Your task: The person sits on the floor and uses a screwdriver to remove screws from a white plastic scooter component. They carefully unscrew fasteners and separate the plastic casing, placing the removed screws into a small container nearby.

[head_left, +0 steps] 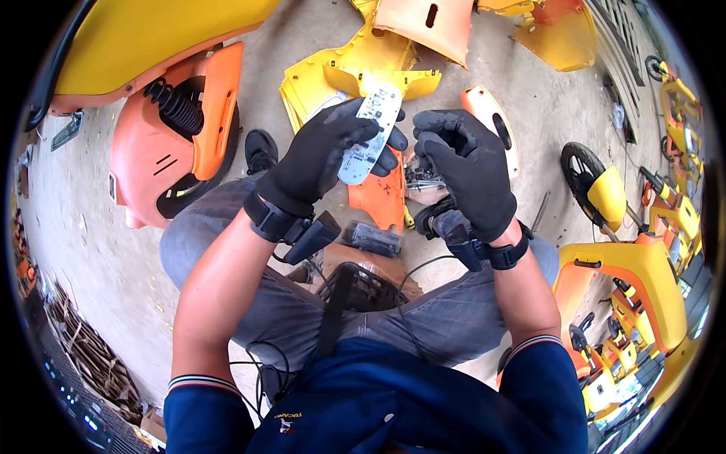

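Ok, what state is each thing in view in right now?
Left grip, gloved, closed on the pale oval board.
Pale oval board, held up, slanting.
Right grip, gloved, curled, apart from the board; contents unclear.
Yellow panel, lying on the floor.
Black coil spring, fitted beside orange bodywork.

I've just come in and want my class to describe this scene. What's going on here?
A person's black-gloved left hand holds a pale oblong plate with rounded ends. The right hand, also gloved, is raised beside it with fingers curled, apart from the plate; whether it grips something small can't be told. Beyond the hands, a yellow panel lies on the floor.
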Tool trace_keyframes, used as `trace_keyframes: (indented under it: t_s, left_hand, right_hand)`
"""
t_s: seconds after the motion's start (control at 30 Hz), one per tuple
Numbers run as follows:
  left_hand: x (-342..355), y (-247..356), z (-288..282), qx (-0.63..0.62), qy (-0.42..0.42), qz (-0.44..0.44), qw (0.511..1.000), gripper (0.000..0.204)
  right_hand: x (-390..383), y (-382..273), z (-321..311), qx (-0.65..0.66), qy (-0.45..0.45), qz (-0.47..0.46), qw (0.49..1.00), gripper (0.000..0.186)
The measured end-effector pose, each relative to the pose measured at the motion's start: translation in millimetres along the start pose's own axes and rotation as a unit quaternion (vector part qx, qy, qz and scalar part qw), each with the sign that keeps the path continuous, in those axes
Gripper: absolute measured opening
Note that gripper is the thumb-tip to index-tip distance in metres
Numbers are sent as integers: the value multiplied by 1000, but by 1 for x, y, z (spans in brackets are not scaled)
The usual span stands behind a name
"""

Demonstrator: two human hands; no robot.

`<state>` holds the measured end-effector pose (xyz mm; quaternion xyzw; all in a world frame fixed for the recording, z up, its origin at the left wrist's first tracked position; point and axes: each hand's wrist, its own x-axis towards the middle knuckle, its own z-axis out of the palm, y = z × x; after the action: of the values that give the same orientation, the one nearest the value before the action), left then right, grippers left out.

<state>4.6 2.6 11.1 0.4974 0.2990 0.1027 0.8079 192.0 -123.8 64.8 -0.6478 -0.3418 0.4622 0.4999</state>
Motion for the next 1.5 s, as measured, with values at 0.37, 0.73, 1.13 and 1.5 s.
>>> trace_keyframes:
  t_s: [0.37,0.73,1.13,1.5]
  left_hand:
    - [0,3,11,-52,-42,-7,998,32]
    - [1,8,22,-56,-66,18,996,45]
    - [-3,4,28,6,-68,53,996,45]
    - [-6,0,29,60,-45,68,995,41]
  right_hand:
    - [-1,0,10,-180,34,-139,973,31]
    - [1,11,14,-265,33,-158,951,33]
    - [3,10,15,-287,19,-154,945,27]
    - [2,14,17,-409,20,-200,890,31]
